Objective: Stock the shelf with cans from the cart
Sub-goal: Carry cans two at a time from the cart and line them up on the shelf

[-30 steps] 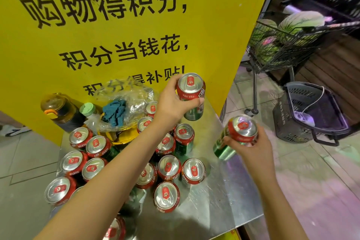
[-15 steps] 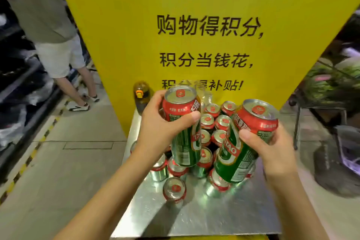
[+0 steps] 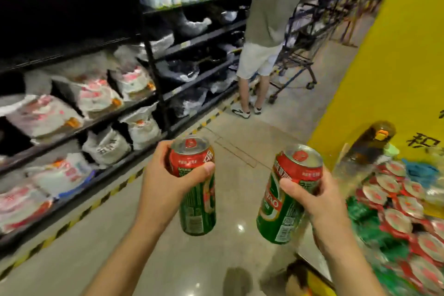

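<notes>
Head view is now turned from the yellow sign toward the shelf (image 3: 101, 113). Two red-topped green cans are carried over the floor: the left can (image 3: 195, 187) gripped by the left hand (image 3: 165, 182), the right can (image 3: 287, 197) by the right hand (image 3: 314, 202). More cans (image 3: 403, 211) crowd the cart's near right edge; a person (image 3: 266, 31) stands in the aisle.

Left hand (image 3: 165, 187), right hand (image 3: 319, 202): bare, no gloves, rings or watch. Forearms bare below both, no sleeves visible.
</notes>
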Available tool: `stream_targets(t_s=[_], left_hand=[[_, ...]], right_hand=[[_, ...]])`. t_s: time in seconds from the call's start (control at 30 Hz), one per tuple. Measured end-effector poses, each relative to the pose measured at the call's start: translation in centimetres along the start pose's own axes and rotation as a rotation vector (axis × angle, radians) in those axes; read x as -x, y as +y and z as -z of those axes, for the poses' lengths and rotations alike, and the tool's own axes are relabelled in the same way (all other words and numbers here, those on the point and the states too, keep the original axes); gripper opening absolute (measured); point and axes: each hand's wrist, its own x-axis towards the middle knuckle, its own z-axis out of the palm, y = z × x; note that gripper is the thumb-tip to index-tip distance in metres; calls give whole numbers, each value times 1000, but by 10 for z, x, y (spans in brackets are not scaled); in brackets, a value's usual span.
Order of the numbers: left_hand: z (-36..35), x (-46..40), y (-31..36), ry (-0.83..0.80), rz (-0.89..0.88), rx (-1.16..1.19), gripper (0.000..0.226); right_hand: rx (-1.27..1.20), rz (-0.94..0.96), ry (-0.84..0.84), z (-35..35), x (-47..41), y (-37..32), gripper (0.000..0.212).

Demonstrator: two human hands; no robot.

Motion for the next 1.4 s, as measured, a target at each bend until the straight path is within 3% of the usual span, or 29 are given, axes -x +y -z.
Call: stream_targets(t_s=[0.23,0.43,0.7,1.07,1.4], left_hand=[[163,21,-41,412,112,-142,46],[237,14,-60,680,161,-147,51],[282,-73,-73,823,169,-103,47],[364,-178,-90,1057,199,-66,44],[503,-238,-139,1168,231,-139,49]], right_hand=[[-45,-72,-380,-177,-7,20,64],[-9,-72,-638,-279,-24,22,61],[8,-29,-775,-386,-113,28,72],[34,-10,-1017,-545,-207,19,72],[62,-37,-1061,-708,-234,29,81]])
